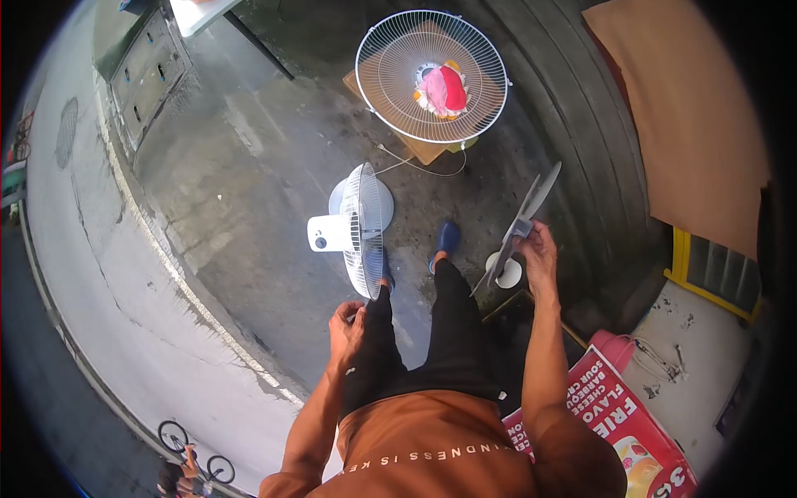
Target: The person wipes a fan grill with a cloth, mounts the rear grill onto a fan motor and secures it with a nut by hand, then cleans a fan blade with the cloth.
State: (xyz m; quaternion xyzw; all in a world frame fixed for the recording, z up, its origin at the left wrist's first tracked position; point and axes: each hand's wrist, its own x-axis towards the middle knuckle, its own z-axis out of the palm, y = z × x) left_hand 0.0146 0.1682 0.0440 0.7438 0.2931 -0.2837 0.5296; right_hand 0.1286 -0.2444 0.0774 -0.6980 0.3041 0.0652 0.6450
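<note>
My right hand [538, 256] grips a grey fan blade [531, 203] by its hub, with the blade seen nearly edge-on. My left hand [346, 332] is closed just below the lower edge of a white fan [330, 233], fingers pinched around something small I cannot make out. The fan stands on its round white base [387, 205], its motor housing pointing left and its wire guard [364, 270] facing right. A separate round wire fan grille [378, 100] lies ahead, with pink, red and white cloths [444, 90] in it.
Beneath the grille is a brown board or box [425, 153], with a white cord [444, 174] nearby. A white bowl-like object [508, 272] sits below the blade. At right are cardboard [681, 116] and a red food sign [610, 407]. A cyclist [187, 469] is on the street.
</note>
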